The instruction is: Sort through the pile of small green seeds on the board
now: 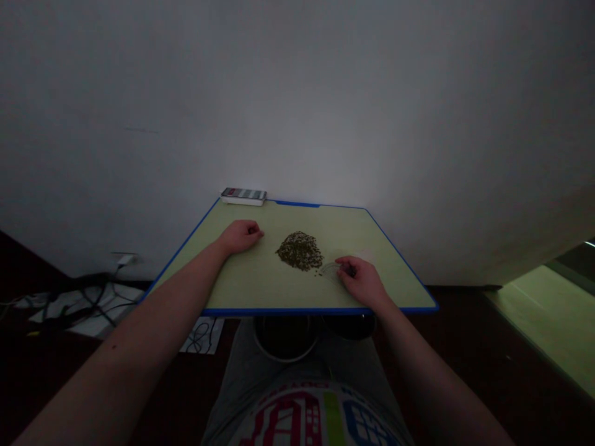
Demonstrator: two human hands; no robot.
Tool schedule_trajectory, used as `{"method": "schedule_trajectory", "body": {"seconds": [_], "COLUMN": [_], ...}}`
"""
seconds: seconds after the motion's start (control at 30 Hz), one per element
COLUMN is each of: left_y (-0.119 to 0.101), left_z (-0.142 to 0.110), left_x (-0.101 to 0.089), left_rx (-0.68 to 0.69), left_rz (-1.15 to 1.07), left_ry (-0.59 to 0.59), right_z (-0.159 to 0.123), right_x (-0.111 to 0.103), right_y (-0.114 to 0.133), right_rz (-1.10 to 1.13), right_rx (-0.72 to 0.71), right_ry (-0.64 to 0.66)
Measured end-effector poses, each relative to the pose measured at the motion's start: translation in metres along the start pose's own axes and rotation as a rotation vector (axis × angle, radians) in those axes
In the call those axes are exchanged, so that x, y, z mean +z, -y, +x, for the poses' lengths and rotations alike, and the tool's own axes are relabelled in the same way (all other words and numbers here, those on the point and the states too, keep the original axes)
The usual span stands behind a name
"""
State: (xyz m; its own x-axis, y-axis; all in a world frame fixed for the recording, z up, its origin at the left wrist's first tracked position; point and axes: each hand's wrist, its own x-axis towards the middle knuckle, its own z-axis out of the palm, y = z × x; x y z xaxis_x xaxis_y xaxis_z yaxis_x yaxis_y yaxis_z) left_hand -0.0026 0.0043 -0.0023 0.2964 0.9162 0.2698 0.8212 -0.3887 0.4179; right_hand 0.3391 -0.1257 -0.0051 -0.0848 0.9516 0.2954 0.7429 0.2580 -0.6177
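A small heap of dark greenish grains (pixel 300 250) lies in the middle of a pale green board with a blue edge (pixel 260 285). My left hand (pixel 240 235) rests on the board to the left of the heap, fingers curled into a loose fist with nothing visible in it. My right hand (pixel 360 279) lies to the right of the heap, fingers pinched at a small clear plastic bag (pixel 332 271) that lies flat on the board. A few stray grains sit between the heap and the bag.
A flat rectangular device (pixel 243 196) lies at the board's far left corner against the white wall. Two round bowls (pixel 286 337) sit under the board's near edge at my lap. Cables and papers (pixel 83 303) lie on the floor at left. Another pale green surface (pixel 553 316) is at right.
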Motion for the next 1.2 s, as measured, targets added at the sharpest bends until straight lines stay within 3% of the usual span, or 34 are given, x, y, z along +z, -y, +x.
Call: {"method": "schedule_trajectory", "body": {"seconds": [0.4, 0.9, 1.2], "left_y": [0.001, -0.001, -0.001], "left_z": [0.0, 0.0, -0.001], "left_x": [-0.001, -0.001, -0.002], "left_rx": [-0.003, 0.004, -0.009], "left_rz": [-0.005, -0.007, 0.001], "left_ry": [0.004, -0.007, -0.001], "right_z": [0.002, 0.016, 0.046], "right_x": [0.005, -0.03, -0.008], "right_y": [0.001, -0.031, -0.01], "right_rz": [-0.128, -0.325, -0.263], "right_rx": [0.064, 0.182, 0.073], "right_ry": [-0.113, -0.259, -0.198]}}
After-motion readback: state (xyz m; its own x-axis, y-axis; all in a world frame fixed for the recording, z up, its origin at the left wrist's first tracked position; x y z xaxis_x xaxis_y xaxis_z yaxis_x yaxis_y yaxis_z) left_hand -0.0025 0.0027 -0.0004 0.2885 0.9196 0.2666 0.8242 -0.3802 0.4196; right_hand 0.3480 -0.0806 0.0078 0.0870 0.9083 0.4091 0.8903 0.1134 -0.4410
